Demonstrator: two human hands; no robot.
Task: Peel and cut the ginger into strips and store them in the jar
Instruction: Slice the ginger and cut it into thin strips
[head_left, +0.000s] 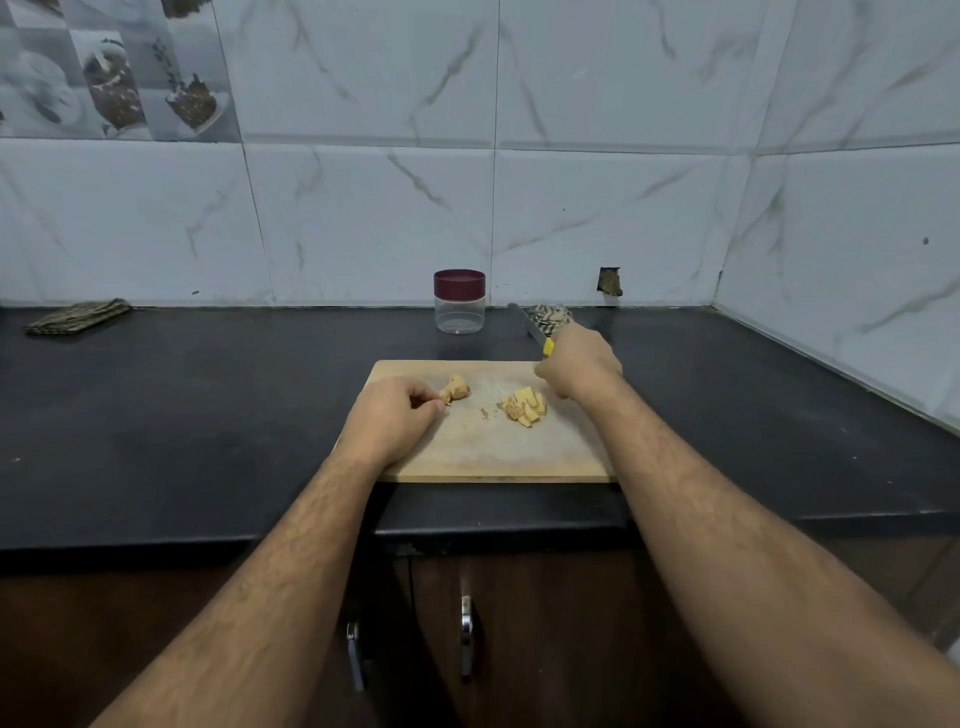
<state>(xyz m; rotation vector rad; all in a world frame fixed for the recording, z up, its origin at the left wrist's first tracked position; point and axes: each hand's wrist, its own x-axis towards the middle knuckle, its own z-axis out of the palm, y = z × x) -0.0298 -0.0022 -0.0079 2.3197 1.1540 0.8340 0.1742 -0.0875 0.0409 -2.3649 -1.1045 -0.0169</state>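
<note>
On the cutting board (488, 452) at the counter's front edge, the left hand (395, 415) pinches a ginger piece (456, 389). The right hand (582, 366) grips a knife (530, 327) at the far-right corner, beside cut strips (524, 408); the lidded jar (459, 301) stands behind.

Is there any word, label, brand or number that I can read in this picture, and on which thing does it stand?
None can be read.
Jar: clear, dark red lid, no label in view.
Knife: yellow handle, no marking shows.
Board: bare wood, no print.
Picture tiles on the wall: only images of food, no words.
Cloths: patterns only.
</note>
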